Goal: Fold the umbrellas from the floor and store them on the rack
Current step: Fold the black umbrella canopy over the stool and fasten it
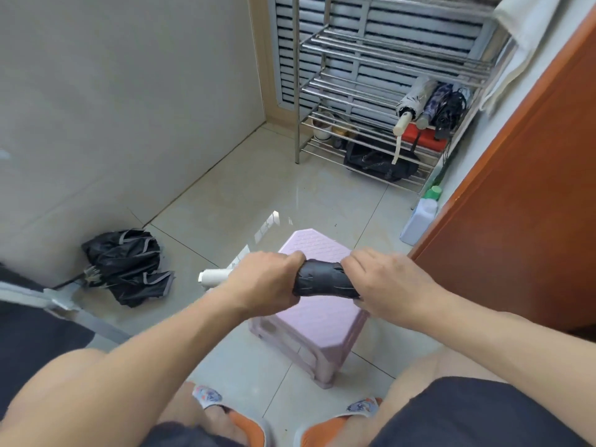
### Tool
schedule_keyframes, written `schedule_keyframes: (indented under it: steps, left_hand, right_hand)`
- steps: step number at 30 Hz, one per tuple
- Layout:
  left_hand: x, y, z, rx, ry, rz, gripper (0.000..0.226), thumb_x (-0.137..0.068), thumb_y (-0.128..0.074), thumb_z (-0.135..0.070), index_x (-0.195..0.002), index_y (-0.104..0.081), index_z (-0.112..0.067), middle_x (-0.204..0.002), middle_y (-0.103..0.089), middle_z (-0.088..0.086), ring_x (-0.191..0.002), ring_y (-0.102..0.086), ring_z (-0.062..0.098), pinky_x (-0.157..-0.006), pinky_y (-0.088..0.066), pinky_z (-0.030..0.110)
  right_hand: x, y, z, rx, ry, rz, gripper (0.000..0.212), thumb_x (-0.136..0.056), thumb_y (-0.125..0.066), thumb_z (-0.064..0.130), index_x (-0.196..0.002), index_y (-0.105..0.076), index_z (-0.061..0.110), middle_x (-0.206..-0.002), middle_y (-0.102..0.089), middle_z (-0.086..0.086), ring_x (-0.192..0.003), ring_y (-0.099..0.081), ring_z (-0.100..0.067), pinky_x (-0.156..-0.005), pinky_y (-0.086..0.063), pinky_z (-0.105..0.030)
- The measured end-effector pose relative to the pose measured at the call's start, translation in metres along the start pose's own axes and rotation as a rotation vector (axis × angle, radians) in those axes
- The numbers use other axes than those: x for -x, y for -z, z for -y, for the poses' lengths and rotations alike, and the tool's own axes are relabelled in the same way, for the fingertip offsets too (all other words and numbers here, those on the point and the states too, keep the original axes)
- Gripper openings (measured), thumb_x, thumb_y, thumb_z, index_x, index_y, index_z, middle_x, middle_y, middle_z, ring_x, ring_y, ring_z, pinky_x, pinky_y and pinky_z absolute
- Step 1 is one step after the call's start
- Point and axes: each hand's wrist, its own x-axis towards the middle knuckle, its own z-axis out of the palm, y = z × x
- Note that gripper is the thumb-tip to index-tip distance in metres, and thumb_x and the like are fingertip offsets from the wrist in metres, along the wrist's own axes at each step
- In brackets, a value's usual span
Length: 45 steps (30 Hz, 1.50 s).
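Umbrellas partly stored: one in hand, one left on the floor.

Both hands clamp a rolled black umbrella [325,282] over the pink stool [317,321], left hand [263,280] curled round its handle end, right hand [383,282] gripping the far end. Three folded umbrellas [432,103] already lie on the rack [351,91] at two o'clock; a crumpled black umbrella [129,266] at nine o'clock looks unfolded, so roughly two remain.

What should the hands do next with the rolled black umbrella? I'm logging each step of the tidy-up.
Probably fasten it, then carry it to the rack: both the left hand and right hand grip the rolled umbrella, already tightly wound.
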Motion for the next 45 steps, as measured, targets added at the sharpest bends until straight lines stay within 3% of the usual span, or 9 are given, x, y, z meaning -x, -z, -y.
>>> schedule_keyframes:
  steps: [3,8,12,19,23,29,32,38,45]
  left_hand:
    - [0.009,0.043,-0.01,0.171,0.132,0.246,0.025,-0.072,-0.064,-0.035,-0.094,-0.055,-0.028,-0.076,-0.064,-0.006,-0.069,-0.063,0.024,-0.059,-0.051,0.034]
    - [0.024,0.064,-0.033,0.018,0.19,0.105,0.02,-0.077,-0.058,-0.035,-0.091,-0.051,-0.023,-0.074,-0.061,-0.003,-0.066,-0.059,0.029,-0.058,-0.049,0.034]
    - [0.042,0.064,-0.045,-0.272,0.068,-0.155,0.025,-0.074,-0.065,-0.024,-0.081,-0.042,-0.018,-0.063,-0.055,0.001,-0.049,-0.044,0.032,-0.046,-0.029,0.031]
    - [0.055,0.038,-0.039,-0.482,-0.065,-0.434,0.019,-0.07,-0.056,0.002,-0.081,-0.052,-0.013,-0.059,-0.041,0.002,-0.044,-0.036,0.022,-0.047,-0.016,0.029]
    - [0.048,0.04,-0.037,-0.394,-0.011,-0.338,0.049,-0.073,-0.063,-0.014,-0.121,-0.057,-0.019,-0.064,-0.045,0.003,-0.047,-0.043,0.029,-0.045,-0.023,0.029]
    - [0.045,0.081,-0.022,0.455,0.208,0.343,0.021,-0.068,-0.069,-0.019,-0.079,-0.051,-0.022,-0.066,-0.065,-0.002,-0.058,-0.059,0.02,-0.051,-0.043,0.027]
    - [0.055,0.078,-0.02,0.115,0.185,0.124,0.022,-0.071,-0.066,-0.024,-0.082,-0.048,-0.022,-0.063,-0.058,-0.005,-0.052,-0.051,0.023,-0.048,-0.038,0.028]
    - [0.059,0.054,-0.023,-0.429,-0.103,-0.38,0.033,-0.057,-0.06,0.004,-0.072,-0.04,-0.017,-0.053,-0.04,0.003,-0.037,-0.036,0.022,-0.047,-0.018,0.025]
    - [0.054,0.075,-0.025,0.01,0.167,0.1,0.02,-0.079,-0.062,-0.026,-0.089,-0.046,-0.019,-0.07,-0.055,0.0,-0.061,-0.052,0.027,-0.051,-0.037,0.033]
  right_hand:
    - [0.003,0.019,-0.006,0.081,0.045,-0.153,0.011,-0.084,-0.053,0.005,-0.091,-0.059,0.011,-0.083,-0.056,-0.007,-0.069,-0.054,-0.027,-0.05,-0.043,-0.038]
    - [0.003,0.032,0.018,0.215,-0.058,-0.104,0.054,-0.089,-0.045,0.017,-0.14,-0.047,-0.001,-0.141,-0.052,-0.023,-0.125,-0.052,-0.042,-0.107,-0.039,-0.061]
    - [-0.011,0.057,0.007,-0.063,-0.082,0.077,0.028,-0.078,-0.064,0.022,-0.104,-0.059,0.015,-0.083,-0.064,-0.003,-0.07,-0.062,-0.03,-0.058,-0.044,-0.035]
    - [-0.02,0.083,0.001,-0.559,-0.276,0.646,0.026,-0.07,-0.07,0.032,-0.09,-0.057,0.021,-0.069,-0.06,0.002,-0.056,-0.056,-0.016,-0.047,-0.043,-0.031]
    - [-0.014,0.067,0.011,-0.109,-0.2,0.283,0.027,-0.072,-0.066,0.025,-0.087,-0.045,0.016,-0.071,-0.056,-0.002,-0.058,-0.051,-0.031,-0.051,-0.034,-0.032]
    - [-0.019,0.063,0.02,0.182,0.06,-0.217,0.022,-0.06,-0.056,-0.001,-0.071,-0.045,0.015,-0.057,-0.043,-0.005,-0.049,-0.026,-0.022,-0.05,-0.019,-0.03]
    - [-0.017,0.063,0.024,0.142,0.029,-0.193,0.018,-0.064,-0.057,0.003,-0.073,-0.046,0.015,-0.059,-0.046,-0.005,-0.046,-0.038,-0.024,-0.047,-0.026,-0.028]
    - [-0.022,0.075,0.008,-0.315,-0.228,0.489,0.025,-0.067,-0.064,0.036,-0.083,-0.053,0.02,-0.071,-0.061,-0.002,-0.063,-0.058,-0.026,-0.054,-0.047,-0.032]
    - [-0.017,0.052,0.003,0.047,0.027,-0.242,0.02,-0.069,-0.067,0.015,-0.07,-0.047,0.013,-0.058,-0.047,-0.007,-0.044,-0.04,-0.027,-0.045,-0.03,-0.03]
